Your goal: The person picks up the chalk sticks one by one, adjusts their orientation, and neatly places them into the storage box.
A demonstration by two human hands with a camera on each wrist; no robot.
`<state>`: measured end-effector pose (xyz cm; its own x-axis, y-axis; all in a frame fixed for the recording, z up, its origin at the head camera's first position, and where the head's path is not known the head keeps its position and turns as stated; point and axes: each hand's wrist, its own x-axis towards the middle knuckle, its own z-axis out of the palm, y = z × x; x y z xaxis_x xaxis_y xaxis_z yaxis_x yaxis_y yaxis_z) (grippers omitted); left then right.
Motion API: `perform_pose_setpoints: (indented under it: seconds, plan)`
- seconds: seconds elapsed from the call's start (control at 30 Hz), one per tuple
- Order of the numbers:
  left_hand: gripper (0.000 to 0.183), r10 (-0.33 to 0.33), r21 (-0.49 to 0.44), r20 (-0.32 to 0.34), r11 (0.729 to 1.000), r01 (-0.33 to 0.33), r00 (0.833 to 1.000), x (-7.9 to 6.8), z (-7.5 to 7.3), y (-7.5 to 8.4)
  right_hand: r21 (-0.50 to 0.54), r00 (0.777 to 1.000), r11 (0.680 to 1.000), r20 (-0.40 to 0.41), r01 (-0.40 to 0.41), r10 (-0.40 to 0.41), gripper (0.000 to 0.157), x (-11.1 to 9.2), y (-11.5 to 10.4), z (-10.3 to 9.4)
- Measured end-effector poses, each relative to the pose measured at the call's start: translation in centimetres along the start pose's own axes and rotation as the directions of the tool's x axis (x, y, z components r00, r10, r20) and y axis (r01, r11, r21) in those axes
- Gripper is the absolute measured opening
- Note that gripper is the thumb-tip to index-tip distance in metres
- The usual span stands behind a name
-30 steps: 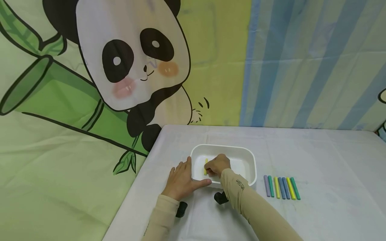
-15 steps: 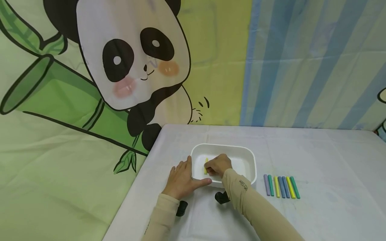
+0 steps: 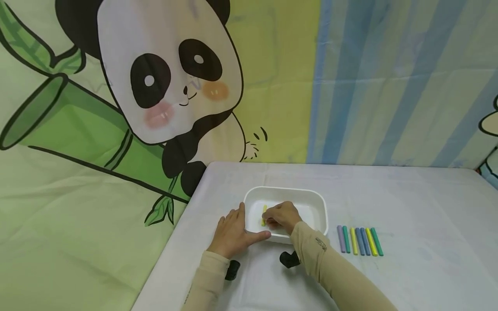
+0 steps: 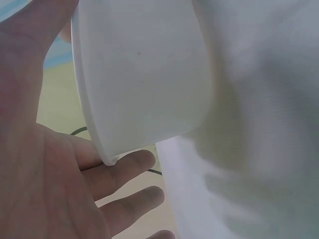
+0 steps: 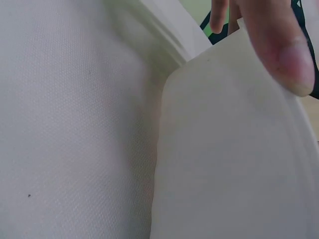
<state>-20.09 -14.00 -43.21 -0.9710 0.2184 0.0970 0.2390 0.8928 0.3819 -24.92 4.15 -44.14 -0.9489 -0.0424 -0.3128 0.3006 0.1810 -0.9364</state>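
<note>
In the head view, a white plastic tray (image 3: 316, 194) lies on the table with a yellow chalk stick (image 3: 265, 208) inside, near its left end. My right hand (image 3: 285, 214) reaches over the near rim and pinches this stick; its fingertips are partly hidden. My left hand (image 3: 233, 233) is spread at the tray's near left corner, thumb along the near rim and fingers straight against the left side. The left wrist view shows those fingers (image 4: 122, 174) by the tray corner. The right wrist view has the tray's outer wall (image 5: 224, 144) and the left thumb on its rim.
To the right of the tray lies a row of chalk sticks (image 3: 362, 241), several in purple, green, yellow and blue. The white-covered table (image 3: 420, 224) ends at the back against a cloth backdrop (image 3: 280, 95) printed with a panda.
My right wrist and forearm have shifted slightly right while the fingers stay at the yellow chalk stick. The left hand keeps its place on the tray. The head view has shifted slightly.
</note>
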Motion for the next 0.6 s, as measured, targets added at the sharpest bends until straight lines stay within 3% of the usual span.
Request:
perform_pose_setpoints:
  seconds: [0.2,0.6]
  plan:
    - [0.128,-0.011,-0.004,0.002,1.000,0.011,1.000,0.1,0.0,-0.2,0.012,0.999,0.999,0.023,0.035,-0.035,0.032,-0.5,0.0,-0.2]
    - [0.129,-0.015,-0.042,0.009,0.999,0.015,1.000,0.0,0.3,-0.3,0.059,0.995,0.995,0.058,0.082,-0.086,0.028,-2.4,-0.9,-1.5]
